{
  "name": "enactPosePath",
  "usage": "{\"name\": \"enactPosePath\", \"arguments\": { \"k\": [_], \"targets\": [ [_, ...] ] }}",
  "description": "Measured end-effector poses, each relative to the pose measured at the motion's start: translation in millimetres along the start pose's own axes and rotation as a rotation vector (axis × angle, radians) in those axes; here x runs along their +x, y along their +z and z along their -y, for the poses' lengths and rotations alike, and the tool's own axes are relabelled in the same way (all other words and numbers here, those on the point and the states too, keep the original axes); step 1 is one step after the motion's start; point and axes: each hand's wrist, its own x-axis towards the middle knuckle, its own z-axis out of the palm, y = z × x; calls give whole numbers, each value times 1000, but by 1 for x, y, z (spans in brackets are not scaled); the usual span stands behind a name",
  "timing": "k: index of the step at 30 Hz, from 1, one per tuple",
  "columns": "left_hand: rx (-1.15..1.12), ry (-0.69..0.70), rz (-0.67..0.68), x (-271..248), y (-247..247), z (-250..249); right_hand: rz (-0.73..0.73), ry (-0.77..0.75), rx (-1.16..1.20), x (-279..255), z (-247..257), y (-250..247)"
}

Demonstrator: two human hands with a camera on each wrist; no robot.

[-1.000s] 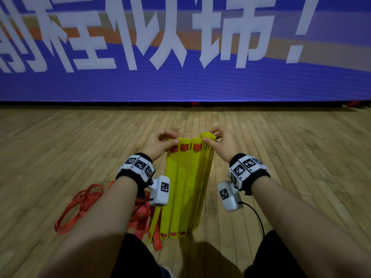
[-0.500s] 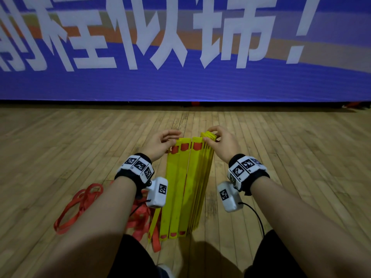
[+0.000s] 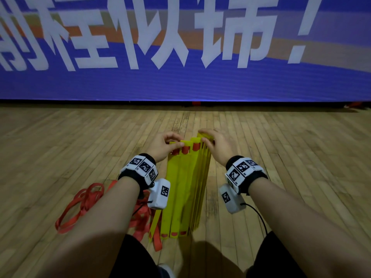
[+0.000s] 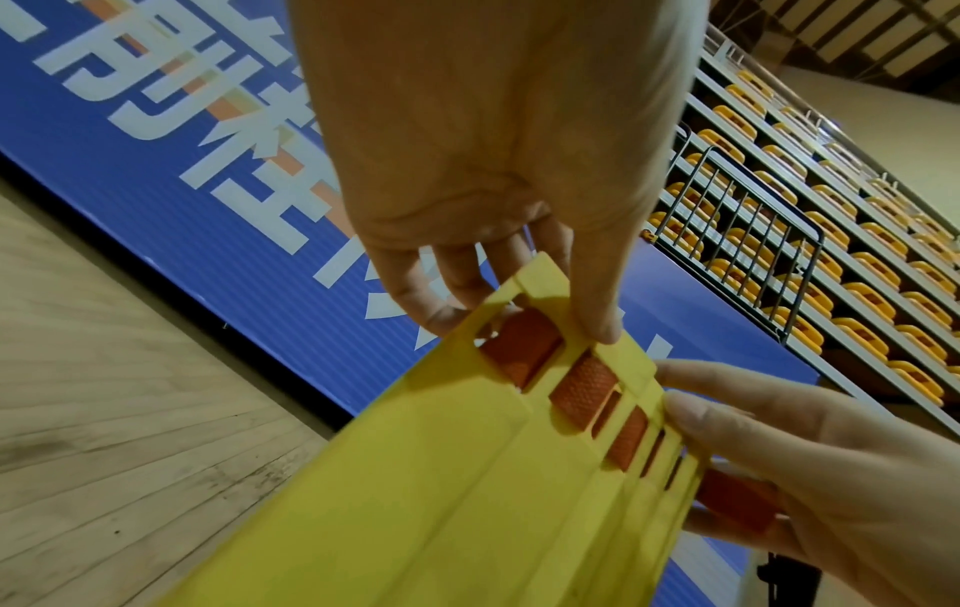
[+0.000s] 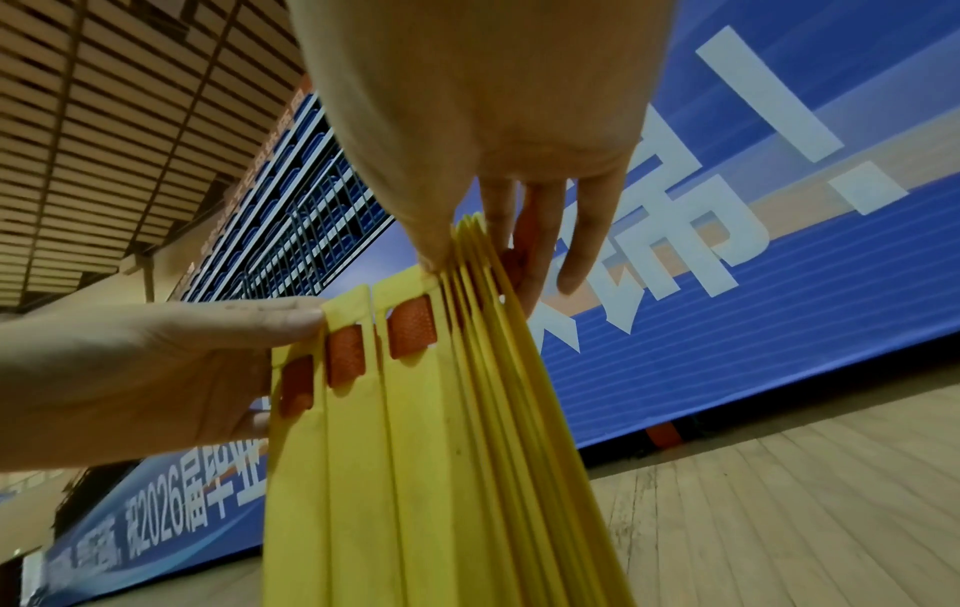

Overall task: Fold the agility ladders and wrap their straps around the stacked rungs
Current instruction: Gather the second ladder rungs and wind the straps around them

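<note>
A bundle of yellow ladder rungs [image 3: 186,187] stands on end on the wooden floor between my forearms, with red strap [image 3: 195,146] showing through slots at the rung tops. My left hand [image 3: 176,142] pinches the tops of the fanned-out left rungs [image 4: 467,472], thumb in front and fingers behind. My right hand [image 3: 206,137] grips the packed right part of the stack [image 5: 467,410], with the thumb on the near side and the fingers behind it. In the left wrist view my left hand [image 4: 519,320] is at the rung tops. My right hand [image 5: 483,267] straddles them in the right wrist view.
Loose red strap [image 3: 80,205] lies in loops on the floor, left of the rungs and under my left forearm. A blue banner wall [image 3: 180,81] closes off the floor ahead. My knees are at the bottom edge. Bare wooden floor [image 3: 291,157] lies to the right.
My left thumb has slid a little to the right along the rung tops, and my right hand's fingers have stretched out over the top of the stack. The rungs stay upright in place.
</note>
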Motion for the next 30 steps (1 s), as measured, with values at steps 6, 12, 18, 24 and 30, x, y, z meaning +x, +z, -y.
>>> {"name": "enactPosePath", "arguments": {
  "k": [6,12,18,24,30],
  "targets": [
    [65,9,-103,3,-4,7,13,-12,-10,1,-1,1],
    [57,16,-118,3,-6,4,18,35,84,4,-2,0],
    [90,22,-137,4,-8,7,-34,74,103,4,2,7],
    [34,48,-81,1,-12,2,-7,57,208,6,1,9],
    [59,70,-58,-1,-7,-6,11,74,272,6,5,10]
  ]
}}
